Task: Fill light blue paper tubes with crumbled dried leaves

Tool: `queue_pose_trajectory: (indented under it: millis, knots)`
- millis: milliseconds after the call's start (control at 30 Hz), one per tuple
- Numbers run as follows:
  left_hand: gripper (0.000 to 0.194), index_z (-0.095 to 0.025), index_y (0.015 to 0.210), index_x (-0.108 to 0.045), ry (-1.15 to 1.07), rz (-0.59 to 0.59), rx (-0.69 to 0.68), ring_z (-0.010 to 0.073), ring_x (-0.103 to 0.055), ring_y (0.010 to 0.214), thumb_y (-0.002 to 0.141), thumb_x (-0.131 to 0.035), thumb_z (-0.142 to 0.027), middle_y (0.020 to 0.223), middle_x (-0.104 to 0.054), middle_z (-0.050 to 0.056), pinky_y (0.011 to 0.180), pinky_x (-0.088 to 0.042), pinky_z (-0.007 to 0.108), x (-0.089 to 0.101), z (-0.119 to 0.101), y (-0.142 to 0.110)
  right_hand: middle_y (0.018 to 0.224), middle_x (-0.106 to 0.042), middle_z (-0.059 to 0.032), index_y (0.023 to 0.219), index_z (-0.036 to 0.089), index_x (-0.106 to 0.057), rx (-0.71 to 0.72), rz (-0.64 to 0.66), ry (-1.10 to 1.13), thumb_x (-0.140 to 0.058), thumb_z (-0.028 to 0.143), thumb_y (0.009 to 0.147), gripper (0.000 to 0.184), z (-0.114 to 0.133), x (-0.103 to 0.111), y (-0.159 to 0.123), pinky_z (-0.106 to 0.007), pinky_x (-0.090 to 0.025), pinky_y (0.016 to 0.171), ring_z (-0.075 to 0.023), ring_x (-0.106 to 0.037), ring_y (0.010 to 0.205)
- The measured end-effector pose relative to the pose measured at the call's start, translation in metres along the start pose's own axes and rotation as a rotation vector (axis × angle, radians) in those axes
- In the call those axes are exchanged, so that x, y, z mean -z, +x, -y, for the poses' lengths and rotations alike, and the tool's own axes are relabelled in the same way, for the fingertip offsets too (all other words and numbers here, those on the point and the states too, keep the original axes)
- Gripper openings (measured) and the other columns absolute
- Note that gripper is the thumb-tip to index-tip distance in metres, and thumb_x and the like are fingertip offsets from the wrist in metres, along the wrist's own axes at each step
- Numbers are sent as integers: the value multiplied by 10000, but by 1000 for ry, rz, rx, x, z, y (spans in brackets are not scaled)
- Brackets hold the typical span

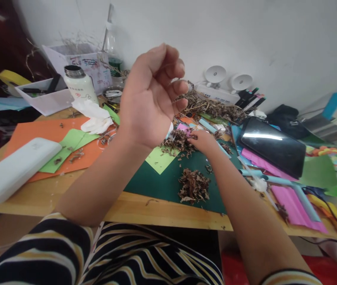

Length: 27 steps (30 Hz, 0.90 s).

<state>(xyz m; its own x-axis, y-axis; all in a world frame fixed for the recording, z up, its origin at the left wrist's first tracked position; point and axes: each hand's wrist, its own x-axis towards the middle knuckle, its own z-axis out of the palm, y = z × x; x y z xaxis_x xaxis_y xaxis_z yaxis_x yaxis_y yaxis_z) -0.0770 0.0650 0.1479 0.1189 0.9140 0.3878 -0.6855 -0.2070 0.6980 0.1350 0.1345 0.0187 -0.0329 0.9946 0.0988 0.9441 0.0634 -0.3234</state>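
My left hand (152, 99) is raised above the desk, palm showing and fingers loosely curled. Nothing shows in its palm. Low over the green mat (144, 180), my right hand (204, 141) has its fingers closed on dried leaves (192, 136) at the edge of a crumbled brown heap (178, 143). A separate clump of dried leaves (194, 186) lies nearer to me on the mat. Under the heap, a light green paper square (160, 160) sticks out partly. Behind both hands is a long bundle of dried plants (212, 107).
At left are a white power bank (17, 170), orange paper (23, 138), a crumpled tissue (95, 118) and an uncapped white bottle (79, 85). At right lie a black tablet (272, 146), pink paper (294, 206) and a blue tube (281, 181). The wooden desk edge (156, 211) faces me.
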Motion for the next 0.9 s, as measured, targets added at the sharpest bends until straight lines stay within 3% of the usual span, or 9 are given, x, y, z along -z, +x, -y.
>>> queue_pose_trajectory:
  millis: [133, 233, 300, 367, 433, 500, 633, 800, 900]
  knots:
    - [195, -183, 707, -411, 82, -12, -26, 53, -483, 553, 803, -294, -306, 679, -402, -21, 503, -372, 191, 0, -1, -1, 820, -614, -54, 873, 174, -615, -47, -171, 174, -541, 380, 636, 322, -12, 14, 1, -352, -407, 733, -185, -537, 766]
    - [175, -174, 688, -414, 39, 57, -51, 48, -467, 528, 795, -327, -282, 656, -406, -24, 483, -364, 193, 0, 5, 0, 800, -599, -60, 925, 147, -568, -88, -296, 338, -488, 419, 666, 384, -18, 22, -3, -331, -436, 632, -161, -539, 692]
    - [155, -177, 679, -412, 146, 102, -97, 55, -460, 524, 787, -350, -270, 646, -420, -22, 483, -362, 203, 2, 16, 2, 809, -591, -56, 977, 153, -519, -101, -345, 438, -406, 446, 711, 411, -18, 23, -11, -299, -442, 547, -142, -541, 649]
    - [107, -186, 695, -431, 471, 168, -171, 79, -475, 567, 768, -392, -254, 671, -461, -12, 525, -389, 229, 4, 31, 2, 842, -586, -52, 1004, 180, -478, -88, -372, 563, -340, 463, 741, 410, -14, 24, -23, -273, -441, 507, -131, -554, 652]
    - [70, -196, 783, -476, 920, 312, -245, 134, -510, 714, 738, -452, -245, 798, -516, 20, 631, -422, 283, 8, 48, 1, 896, -581, -46, 993, 216, -463, -55, -386, 735, -329, 470, 748, 378, -10, 25, -38, -266, -449, 519, -130, -568, 704]
    - [232, -196, 944, -477, 1266, 452, -281, 203, -498, 888, 725, -485, -271, 969, -517, 63, 737, -415, 348, 12, 62, -2, 933, -576, -43, 964, 234, -466, -30, -396, 876, -349, 472, 743, 345, -10, 26, -51, -273, -460, 549, -135, -575, 753]
    - [364, -184, 1115, -397, 1507, 636, -239, 227, -459, 1010, 780, -418, -326, 1096, -487, 97, 810, -396, 368, 20, 79, -7, 879, -593, -54, 936, 204, -494, -102, -414, 621, -334, 494, 742, 384, -31, 23, -69, -314, -468, 591, -152, -574, 731]
    - [365, -194, 1125, -392, 1533, 686, -202, 211, -463, 1009, 798, -387, -356, 1121, -483, 87, 822, -390, 339, 26, 88, -5, 854, -618, -72, 890, 174, -575, -129, -329, 368, -569, 401, 619, 354, -57, 13, -92, -402, -426, 731, -204, -556, 750]
    - [356, -180, 1115, -407, 1554, 734, -207, 209, -456, 1012, 802, -386, -348, 1116, -489, 89, 822, -390, 335, 23, 90, -6, 992, -593, -75, 1029, 188, -536, -80, -236, 305, -575, 360, 630, 436, -67, 15, -108, -377, -422, 758, -196, -555, 796]
